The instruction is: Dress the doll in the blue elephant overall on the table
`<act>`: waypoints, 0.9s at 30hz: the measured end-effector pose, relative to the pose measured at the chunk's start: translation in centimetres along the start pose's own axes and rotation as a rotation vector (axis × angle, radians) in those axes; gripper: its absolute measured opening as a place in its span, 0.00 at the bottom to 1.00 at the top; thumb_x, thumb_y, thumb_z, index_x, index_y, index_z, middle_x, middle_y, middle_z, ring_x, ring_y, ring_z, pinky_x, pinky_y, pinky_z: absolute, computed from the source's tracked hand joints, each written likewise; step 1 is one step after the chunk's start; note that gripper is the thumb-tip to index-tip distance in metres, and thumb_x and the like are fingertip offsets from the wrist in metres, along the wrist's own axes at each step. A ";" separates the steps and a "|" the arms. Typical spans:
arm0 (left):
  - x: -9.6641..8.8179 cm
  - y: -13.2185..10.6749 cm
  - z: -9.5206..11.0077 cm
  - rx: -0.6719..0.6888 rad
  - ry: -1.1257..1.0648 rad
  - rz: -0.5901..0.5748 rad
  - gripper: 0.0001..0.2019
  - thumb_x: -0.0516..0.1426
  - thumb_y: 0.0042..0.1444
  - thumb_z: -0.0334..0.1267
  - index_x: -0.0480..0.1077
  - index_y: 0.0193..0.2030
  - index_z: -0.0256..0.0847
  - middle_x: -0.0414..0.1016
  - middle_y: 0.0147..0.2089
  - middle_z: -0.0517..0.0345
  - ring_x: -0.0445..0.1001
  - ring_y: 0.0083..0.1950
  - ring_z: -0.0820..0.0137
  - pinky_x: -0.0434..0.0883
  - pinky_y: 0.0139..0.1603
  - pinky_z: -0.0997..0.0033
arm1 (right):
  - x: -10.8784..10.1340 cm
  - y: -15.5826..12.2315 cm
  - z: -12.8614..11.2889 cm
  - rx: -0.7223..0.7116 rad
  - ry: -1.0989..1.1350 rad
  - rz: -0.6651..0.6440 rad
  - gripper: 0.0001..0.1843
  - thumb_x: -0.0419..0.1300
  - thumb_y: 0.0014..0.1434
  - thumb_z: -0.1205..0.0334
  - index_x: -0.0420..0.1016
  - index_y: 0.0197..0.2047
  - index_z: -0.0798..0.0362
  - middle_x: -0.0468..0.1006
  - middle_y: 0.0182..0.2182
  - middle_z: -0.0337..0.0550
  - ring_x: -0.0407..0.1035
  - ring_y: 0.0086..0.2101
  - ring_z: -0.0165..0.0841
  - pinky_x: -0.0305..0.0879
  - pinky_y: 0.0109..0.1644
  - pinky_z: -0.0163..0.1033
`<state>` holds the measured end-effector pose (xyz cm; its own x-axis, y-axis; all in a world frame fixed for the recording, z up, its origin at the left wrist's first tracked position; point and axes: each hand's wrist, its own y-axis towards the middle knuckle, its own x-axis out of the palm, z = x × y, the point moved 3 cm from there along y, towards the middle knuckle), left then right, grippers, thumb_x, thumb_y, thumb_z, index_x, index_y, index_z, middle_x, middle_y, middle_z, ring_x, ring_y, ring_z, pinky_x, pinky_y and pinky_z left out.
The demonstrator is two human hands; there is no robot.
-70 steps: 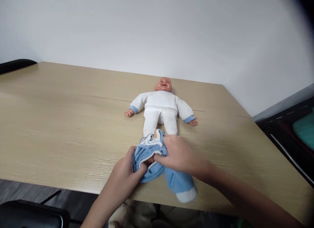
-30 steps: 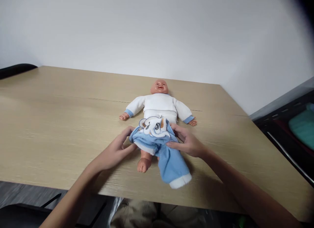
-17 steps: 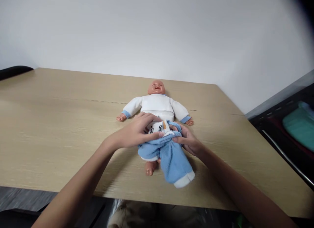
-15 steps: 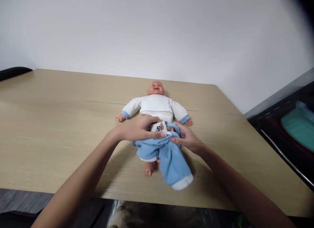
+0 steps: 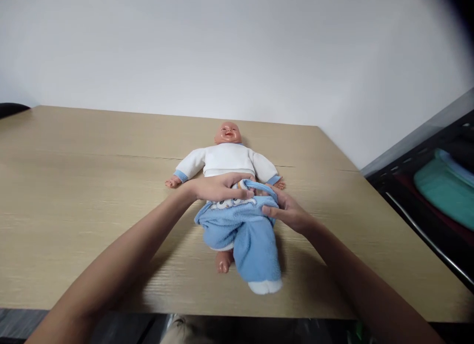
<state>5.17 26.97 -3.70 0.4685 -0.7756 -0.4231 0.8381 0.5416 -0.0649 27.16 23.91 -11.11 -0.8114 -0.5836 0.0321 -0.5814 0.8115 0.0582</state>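
Note:
A baby doll (image 5: 226, 153) in a white top lies on its back on the wooden table (image 5: 92, 186), head away from me. Blue fleece trousers (image 5: 244, 230) with a white elephant patch cover its legs. One bare foot (image 5: 223, 261) sticks out of the left leg; the right leg ends in a white cuff. My left hand (image 5: 218, 187) lies across the doll's waist, fingers pinching the waistband. My right hand (image 5: 287, 209) grips the waistband at the doll's right hip.
A white wall stands behind the table. To the right is a dark shelf unit (image 5: 418, 186) holding a teal folded cloth (image 5: 444, 193). A black chair back (image 5: 11, 108) shows at the far left edge.
The trousers have been pulled from the doll's feet up to its waist. My left hand moved from the hip across the belly; the elephant patch is now mostly folded under the hands.

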 end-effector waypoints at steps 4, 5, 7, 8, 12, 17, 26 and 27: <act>0.4 0.4 -1.3 -0.006 -0.134 -0.052 0.18 0.64 0.65 0.52 0.73 0.52 0.40 0.79 0.49 0.55 0.77 0.50 0.62 0.72 0.52 0.67 | 0.0 0.1 0.2 0.043 0.171 0.164 0.26 0.77 0.59 0.44 0.76 0.51 0.50 0.77 0.38 0.36 0.71 0.35 0.28 0.69 0.41 0.32; 0.6 0.4 -1.6 -0.003 -0.164 -0.083 0.20 0.66 0.63 0.54 0.73 0.50 0.40 0.79 0.48 0.55 0.78 0.50 0.62 0.73 0.51 0.67 | 0.0 0.2 0.2 0.053 0.182 0.187 0.26 0.77 0.59 0.44 0.76 0.50 0.50 0.76 0.37 0.35 0.70 0.34 0.28 0.69 0.39 0.31; 0.8 0.5 -2.0 0.006 -0.198 -0.149 0.20 0.69 0.60 0.55 0.75 0.45 0.40 0.79 0.43 0.57 0.78 0.45 0.64 0.75 0.47 0.68 | -0.1 0.1 0.2 0.073 0.157 0.203 0.25 0.77 0.60 0.44 0.76 0.49 0.49 0.76 0.36 0.35 0.70 0.33 0.28 0.68 0.38 0.31; 0.9 0.5 -2.1 0.015 -0.200 -0.177 0.19 0.69 0.60 0.55 0.75 0.42 0.40 0.79 0.41 0.58 0.78 0.42 0.65 0.75 0.46 0.68 | -0.2 0.1 0.2 0.082 0.128 0.199 0.24 0.76 0.61 0.44 0.76 0.50 0.49 0.76 0.37 0.35 0.70 0.34 0.29 0.69 0.38 0.31; 0.8 0.3 -1.8 0.074 -0.165 -0.192 0.15 0.65 0.66 0.52 0.79 0.42 0.40 0.84 0.43 0.56 0.81 0.44 0.64 0.78 0.48 0.68 | -0.7 -0.2 0.0 0.124 -0.038 -0.004 0.24 0.72 0.65 0.43 0.78 0.56 0.49 0.81 0.46 0.41 0.76 0.43 0.34 0.75 0.49 0.38; 0.6 0.1 -1.5 0.082 -0.074 -0.135 0.16 0.62 0.69 0.51 0.81 0.52 0.43 0.86 0.51 0.53 0.81 0.58 0.58 0.77 0.61 0.62 | -0.4 -0.8 -0.5 0.192 -0.088 -0.215 0.27 0.76 0.60 0.44 0.80 0.55 0.51 0.81 0.44 0.41 0.76 0.41 0.36 0.75 0.45 0.38; 0.9 -0.2 -2.5 0.004 -0.099 -0.255 0.18 0.70 0.59 0.54 0.79 0.38 0.40 0.81 0.35 0.59 0.78 0.36 0.65 0.76 0.39 0.68 | -0.6 -0.5 -0.8 0.068 0.053 0.018 0.24 0.77 0.60 0.45 0.73 0.46 0.50 0.71 0.33 0.34 0.67 0.30 0.28 0.65 0.31 0.30; 0.8 -0.2 -2.5 0.009 -0.103 -0.230 0.17 0.70 0.60 0.53 0.80 0.40 0.40 0.82 0.37 0.58 0.80 0.38 0.64 0.77 0.42 0.67 | -0.4 -0.5 -0.7 0.107 0.023 -0.037 0.25 0.77 0.59 0.45 0.75 0.48 0.50 0.74 0.35 0.36 0.70 0.34 0.30 0.69 0.35 0.31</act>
<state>4.73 27.04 -6.29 0.2907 -0.9074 -0.3034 0.9283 0.3444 -0.1403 27.85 23.71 -10.45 -0.7885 -0.6126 0.0545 -0.6149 0.7872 -0.0471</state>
